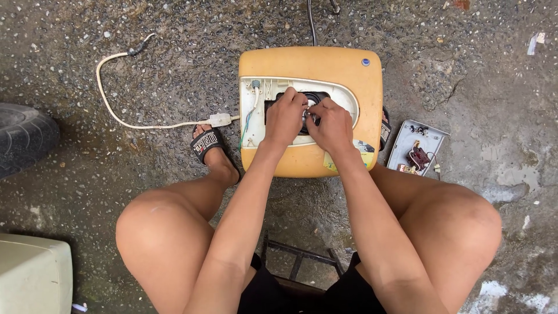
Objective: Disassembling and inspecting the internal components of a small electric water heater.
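Head view: left hand and right hand meet over the opening of the yellow casing on the floor, both grips pinching a small part, seemingly steadying it.

free: floor left, right of heater | blocked: cord, cover plate

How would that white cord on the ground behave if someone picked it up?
The white cord would probably be floppy: it lies in loose curves on the ground. It looks thin, so likely light. Its other end seems attached to the yellow casing, so it might tug.
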